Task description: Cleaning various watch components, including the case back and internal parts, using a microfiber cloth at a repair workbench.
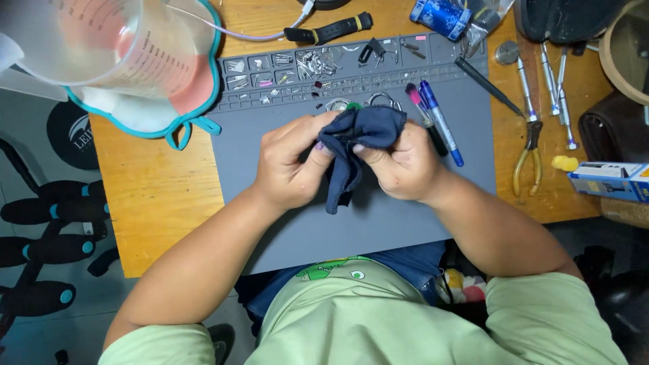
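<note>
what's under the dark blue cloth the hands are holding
Under the dark blue cloth, held by left hand and right hand, lies the grey mat. Anything wrapped inside is covered.

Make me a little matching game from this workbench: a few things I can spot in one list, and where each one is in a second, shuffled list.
Things:
1. dark blue cloth
2. pliers
3. clear measuring jug
4. blue pen

Places:
A. top left corner, on a teal-edged mat
B. on the grey mat, just right of the hands
C. pinched between the left hand and right hand
D. on bare wood, right of the grey mat

Pairs: 1-C, 2-D, 3-A, 4-B
</note>
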